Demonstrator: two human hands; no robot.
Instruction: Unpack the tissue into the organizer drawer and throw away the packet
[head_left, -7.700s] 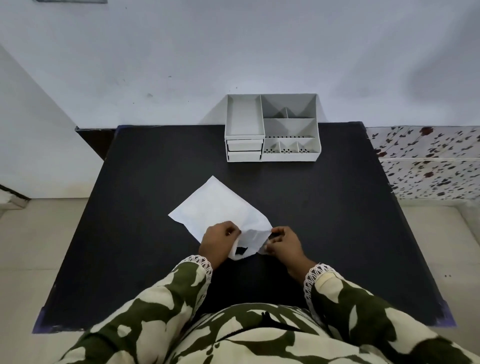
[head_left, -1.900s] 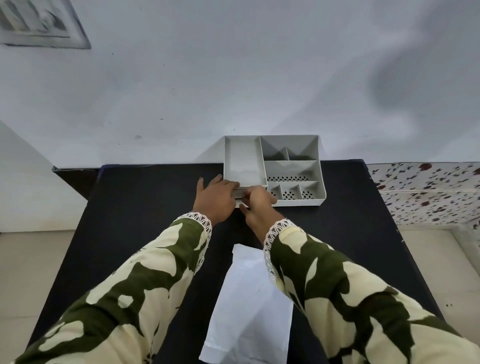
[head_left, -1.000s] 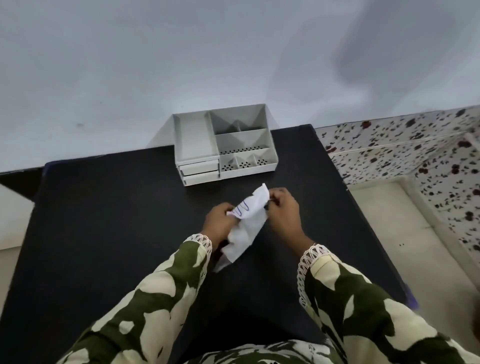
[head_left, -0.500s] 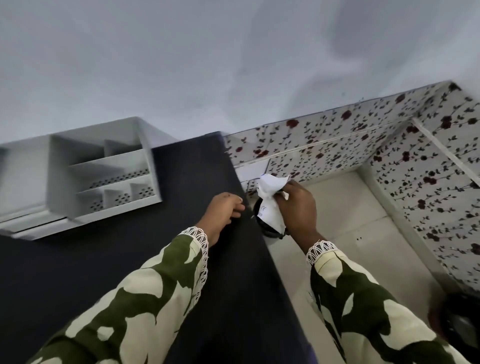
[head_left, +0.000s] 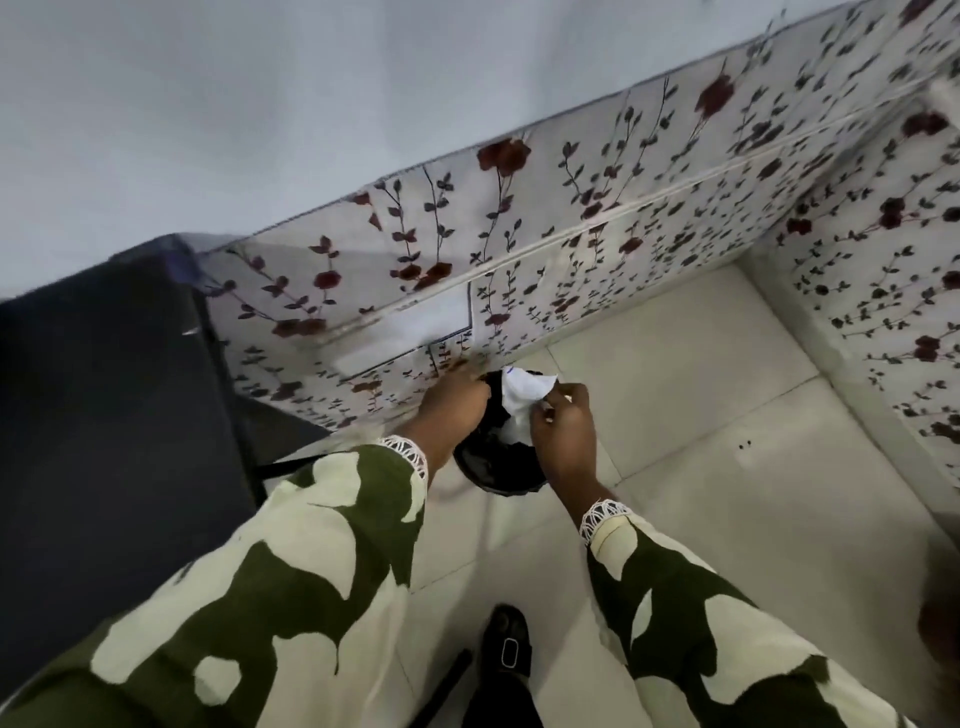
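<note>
table (head_left: 104, 415) off to the left, organizer out of view | left hand (head_left: 457, 400) curled at the black bin's (head_left: 493, 467) rim, maybe steadying it, grip unclear | crumpled white packet (head_left: 522, 397) poised right over the bin's mouth for a clean drop | right hand (head_left: 563, 431) pinching the packet, not yet released

Looking like a room in a home — pale floor tiles (head_left: 727, 415) underfoot, a plain painted wall (head_left: 260, 104) at the far side, a low surface draped in floral-print cloth (head_left: 597, 182) running far and right. Sitting at left, a black table (head_left: 104, 415); standing on the floor near it, a small black bin (head_left: 493, 467).
</note>
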